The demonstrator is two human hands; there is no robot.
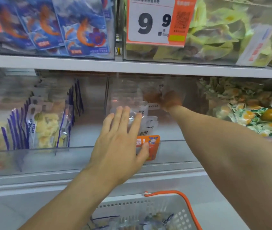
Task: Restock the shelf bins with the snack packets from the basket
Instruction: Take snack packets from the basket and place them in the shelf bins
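Lowest in frame, centre right: white slotted basket point(178, 213) with an orange handle, a few clear snack packets point(153, 221) left in its bottom, blurred

Above it, left hand point(120, 141) flat and spread against the clear front of the middle shelf bin point(173, 151), fingers straight, gripping nothing, thumb beside the orange promo tag point(150, 146)

Right hand point(168, 100) reaching deep inside the same bin, seen only through the plastic; appears curled at the back of the packet row, but cannot tell whether gripping a packet or just pushing

Inside that bin: clear packets with white labels point(148, 120) stacked toward the middle, bare floor on both sides

Probably tidying or seating packets. To do it well: brace the bin front with the flat palm so nothing slides, stand packets upright with labels outward, pack toward the back, avoid snagging the tag

Other containers:
- left bin point(32, 156): purple-edged pouches of pale yellow chips point(45, 128), upright in rows
- right bin: small green and orange wrapped sweets point(254, 113), heaped loose
- upper left: blue shrimp-printed packets point(82, 30)
- upper right: yellow-green packets point(223, 30) behind a 9.9 price card point(150, 22)
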